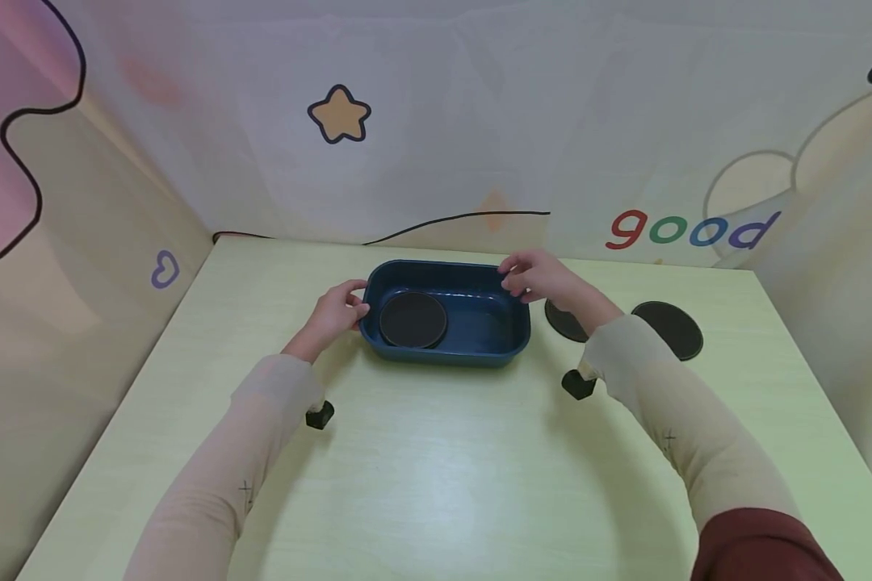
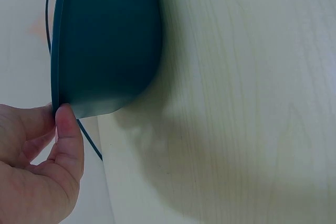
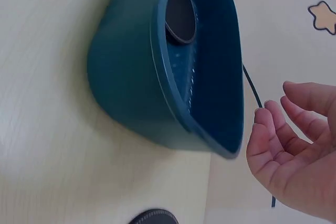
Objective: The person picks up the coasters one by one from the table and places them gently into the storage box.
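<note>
A dark blue rectangular basin point(image 1: 480, 323) with rounded corners stands on the table, a round black coaster-like disc point(image 1: 412, 320) lying inside at its left. My left hand point(image 1: 339, 308) pinches the basin's left rim between thumb and fingers; the left wrist view shows the thumb point(image 2: 67, 124) on the outer wall. Over the basin's far right corner is my right hand point(image 1: 541, 278), its fingers loosely bent. In the right wrist view that hand point(image 3: 294, 156) is beside the rim with a gap between them and holds nothing.
Two more round black discs lie right of the basin: one point(image 1: 565, 321) partly behind the right wrist, the other point(image 1: 668, 327) farther right, partly covered by the sleeve. A printed cloth point(image 1: 436, 121) hangs behind the pale wooden table point(image 1: 436, 484).
</note>
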